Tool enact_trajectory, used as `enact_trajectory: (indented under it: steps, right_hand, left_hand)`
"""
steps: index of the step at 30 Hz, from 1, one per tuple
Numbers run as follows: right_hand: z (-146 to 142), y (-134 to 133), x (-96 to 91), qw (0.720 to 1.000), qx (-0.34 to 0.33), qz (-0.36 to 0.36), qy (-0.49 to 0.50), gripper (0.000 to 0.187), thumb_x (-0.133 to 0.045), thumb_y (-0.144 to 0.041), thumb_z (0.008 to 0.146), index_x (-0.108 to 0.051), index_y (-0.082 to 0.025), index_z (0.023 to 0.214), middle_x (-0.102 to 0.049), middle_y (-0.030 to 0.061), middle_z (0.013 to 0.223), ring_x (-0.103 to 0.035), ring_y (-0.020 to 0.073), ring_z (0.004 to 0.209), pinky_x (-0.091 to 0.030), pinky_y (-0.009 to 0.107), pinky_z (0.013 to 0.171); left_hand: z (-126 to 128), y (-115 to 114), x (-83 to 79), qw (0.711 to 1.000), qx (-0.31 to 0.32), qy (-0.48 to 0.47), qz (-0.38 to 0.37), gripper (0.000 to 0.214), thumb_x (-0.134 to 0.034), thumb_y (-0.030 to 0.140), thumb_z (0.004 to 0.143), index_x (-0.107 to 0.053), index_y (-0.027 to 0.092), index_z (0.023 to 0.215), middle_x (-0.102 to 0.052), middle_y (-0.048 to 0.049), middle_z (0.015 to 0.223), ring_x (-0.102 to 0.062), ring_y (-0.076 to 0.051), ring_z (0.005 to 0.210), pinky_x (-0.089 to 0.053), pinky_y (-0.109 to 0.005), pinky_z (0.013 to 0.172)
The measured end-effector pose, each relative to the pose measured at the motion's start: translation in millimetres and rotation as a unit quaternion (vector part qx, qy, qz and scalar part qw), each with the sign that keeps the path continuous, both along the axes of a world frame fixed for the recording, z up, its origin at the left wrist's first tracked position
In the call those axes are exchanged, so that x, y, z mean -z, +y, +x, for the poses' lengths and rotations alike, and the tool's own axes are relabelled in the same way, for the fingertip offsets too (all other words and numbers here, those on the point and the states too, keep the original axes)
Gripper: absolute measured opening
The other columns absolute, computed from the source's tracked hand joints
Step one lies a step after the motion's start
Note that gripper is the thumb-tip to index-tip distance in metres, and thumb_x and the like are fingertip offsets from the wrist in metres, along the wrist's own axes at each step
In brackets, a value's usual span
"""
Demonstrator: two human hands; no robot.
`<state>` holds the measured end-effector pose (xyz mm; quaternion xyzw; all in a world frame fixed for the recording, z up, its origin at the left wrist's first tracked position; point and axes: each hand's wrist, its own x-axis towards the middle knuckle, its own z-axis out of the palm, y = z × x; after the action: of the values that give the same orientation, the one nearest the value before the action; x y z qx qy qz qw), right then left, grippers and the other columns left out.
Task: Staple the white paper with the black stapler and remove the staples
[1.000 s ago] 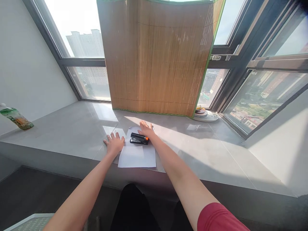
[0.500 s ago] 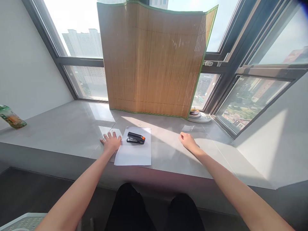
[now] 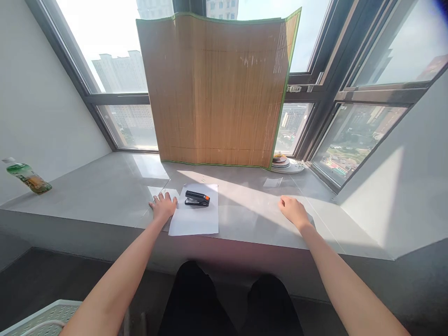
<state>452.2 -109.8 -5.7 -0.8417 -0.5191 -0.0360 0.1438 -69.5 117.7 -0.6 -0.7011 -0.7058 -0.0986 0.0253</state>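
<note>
My left hand [image 3: 163, 205] lies open on the pale sill, fingers spread, its thumb side at the left edge of a white sheet of paper [image 3: 196, 223]. On that sheet rests a black stapler [image 3: 197, 199] with an orange patch at its right end. To the right, well apart from the paper, my right hand [image 3: 294, 211] is closed in a loose fist low over or on the sill; the inside of the fist is hidden. A small clear flat piece, possibly plastic [image 3: 272, 182], lies just beyond it. Tiny thin bits [image 3: 203, 180] lie behind the paper.
A bamboo mat with green edging [image 3: 217, 93] stands against the window at the back. Stacked plates [image 3: 287, 165] sit by its right lower corner. At far left a green-labelled bottle [image 3: 30, 176] leans or lies near the wall. A pale plastic basket [image 3: 52, 310] is at lower left.
My right hand has moved right, away from the clear flat piece, still closed. My left hand and the stapler stay in place. The view has shifted slightly, showing more of the bottle.
</note>
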Motion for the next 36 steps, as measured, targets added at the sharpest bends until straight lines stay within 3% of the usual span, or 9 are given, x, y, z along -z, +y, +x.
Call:
enact_trajectory:
  steps: [11,20,25,30,36]
  right_hand:
    - [8,-1,6.5,1.0,-0.005,0.004,0.004,0.025,-0.044,-0.026,0.1,-0.061,-0.024,0.081,-0.067,0.0057,0.082,-0.052,0.0192,0.069,-0.029,0.031,0.065]
    - [-2,-3,-1.1,1.0,0.003,-0.019,-0.016,0.027,-0.044,-0.023,0.101,-0.066,-0.023,0.086,-0.069,0.0078,0.085,-0.056,0.02,0.073,-0.029,0.032,0.065]
    - [-11,1,-5.5,0.998,0.025,-0.048,-0.031,0.03,-0.042,-0.022,0.103,-0.071,-0.021,0.095,-0.071,0.0122,0.095,-0.062,0.0229,0.084,-0.036,0.032,0.072]
    - [-66,22,-0.5,0.991,0.101,-0.077,-0.031,0.032,-0.045,-0.006,0.097,-0.07,-0.015,0.116,-0.067,0.0224,0.116,-0.064,0.0323,0.111,-0.041,0.038,0.086]
    - [-153,46,3.3,0.999,-0.012,-0.008,-0.037,0.025,-0.042,-0.012,0.101,-0.067,-0.015,0.104,-0.066,0.0175,0.11,-0.06,0.0298,0.106,-0.038,0.038,0.086]
  left_hand:
    - [2,-1,-1.1,1.0,-0.005,-0.007,0.005,0.069,-0.033,0.048,0.105,-0.046,0.01,0.161,-0.038,-0.0273,0.168,-0.029,-0.048,0.156,-0.024,-0.071,0.122]
    - [2,0,-1.2,1.0,-0.006,-0.003,0.005,0.068,-0.033,0.049,0.105,-0.049,0.009,0.158,-0.04,-0.0274,0.166,-0.031,-0.049,0.154,-0.025,-0.071,0.121]
    - [3,0,-1.3,1.0,-0.01,-0.004,0.006,0.068,-0.034,0.049,0.105,-0.048,0.008,0.158,-0.039,-0.0283,0.166,-0.031,-0.049,0.154,-0.025,-0.071,0.121]
    - [3,2,-0.2,1.0,-0.005,-0.006,0.008,0.068,-0.033,0.049,0.105,-0.051,0.007,0.155,-0.041,-0.029,0.164,-0.032,-0.05,0.153,-0.025,-0.072,0.12]
    - [2,2,0.9,1.0,-0.002,-0.01,0.015,0.069,-0.032,0.049,0.104,-0.051,0.006,0.155,-0.041,-0.0298,0.164,-0.031,-0.05,0.153,-0.025,-0.073,0.12]
